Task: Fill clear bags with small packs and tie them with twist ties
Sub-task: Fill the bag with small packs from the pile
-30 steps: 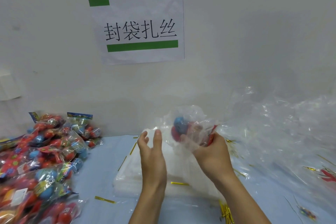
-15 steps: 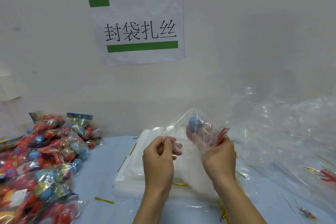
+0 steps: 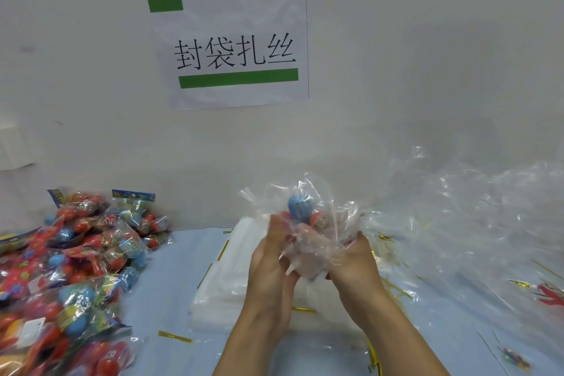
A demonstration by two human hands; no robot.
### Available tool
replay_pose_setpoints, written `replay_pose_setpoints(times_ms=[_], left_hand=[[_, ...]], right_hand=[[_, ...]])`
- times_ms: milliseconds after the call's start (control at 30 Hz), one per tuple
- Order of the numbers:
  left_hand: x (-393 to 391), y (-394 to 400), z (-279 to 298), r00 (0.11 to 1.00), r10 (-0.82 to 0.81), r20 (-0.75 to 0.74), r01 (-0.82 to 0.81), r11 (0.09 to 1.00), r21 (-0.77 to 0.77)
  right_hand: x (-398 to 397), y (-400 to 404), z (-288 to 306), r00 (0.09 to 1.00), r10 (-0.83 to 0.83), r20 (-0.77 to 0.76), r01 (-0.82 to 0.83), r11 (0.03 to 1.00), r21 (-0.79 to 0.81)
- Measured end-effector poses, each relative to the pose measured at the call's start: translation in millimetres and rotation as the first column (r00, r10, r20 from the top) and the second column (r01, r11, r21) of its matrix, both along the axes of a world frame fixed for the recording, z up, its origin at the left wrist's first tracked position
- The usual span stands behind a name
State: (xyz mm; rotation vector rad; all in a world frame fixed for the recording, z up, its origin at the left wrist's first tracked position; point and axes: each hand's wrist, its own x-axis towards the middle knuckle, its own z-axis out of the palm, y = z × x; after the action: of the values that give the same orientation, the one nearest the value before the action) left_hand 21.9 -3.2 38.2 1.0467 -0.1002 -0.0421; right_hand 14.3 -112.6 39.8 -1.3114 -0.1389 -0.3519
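Head view has you partway through one bag: your left hand and right hand hold a clear bag up in front of you, above the stack of flat bags on the blue table. A small pack with blue and red pieces already sits inside it, so the filling of this one looks done or nearly so. No tie is on it yet, as far as the crumpled film lets you see. Gold twist ties lie loose on the table around the stack, none in your grasp. A big heap of packs waits at your left, so most of the job looks to be ahead; crumpled clear film is piled at your right, and what it holds is hard to make out.

Your left fingers are curled in against the bag's gathered film, gripping it. Your right hand's fingers are wrapped round the film from the other side, mostly hidden behind the plastic.
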Motion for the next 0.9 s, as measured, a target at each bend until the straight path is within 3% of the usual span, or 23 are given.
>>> replay_pose_setpoints(times_ms=[133, 300, 600, 700, 767, 900], left_hand=[[-2, -7, -3, 0.998, -0.043, 0.043, 0.029, 0.96, 0.277], [-4, -14, -6, 0.995, -0.095, -0.001, 0.092, 0.952, 0.292], [0, -1, -8, 0.994, -0.111, -0.001, 0.106, 0.945, 0.31], [1, 3, -9, 0.994, -0.108, -0.01, 0.106, 0.946, 0.307], [1, 3, -11, 0.991, -0.134, -0.025, 0.135, 0.937, 0.322], [1, -2, -16, 0.978, -0.209, -0.03, 0.203, 0.892, 0.404]], right_hand=[[4, 4, -6, 0.985, -0.149, -0.085, 0.143, 0.988, -0.064], [8, 1, -12, 0.943, -0.292, -0.161, 0.272, 0.952, -0.137], [-5, -15, 3, 0.996, 0.024, -0.087, -0.037, 0.988, -0.152], [-4, -16, 3, 0.993, 0.036, -0.11, -0.056, 0.981, -0.188], [-1, -14, -1, 0.99, -0.045, -0.135, 0.023, 0.987, -0.159], [12, -14, -18, 0.914, -0.32, -0.25, 0.25, 0.929, -0.274]])
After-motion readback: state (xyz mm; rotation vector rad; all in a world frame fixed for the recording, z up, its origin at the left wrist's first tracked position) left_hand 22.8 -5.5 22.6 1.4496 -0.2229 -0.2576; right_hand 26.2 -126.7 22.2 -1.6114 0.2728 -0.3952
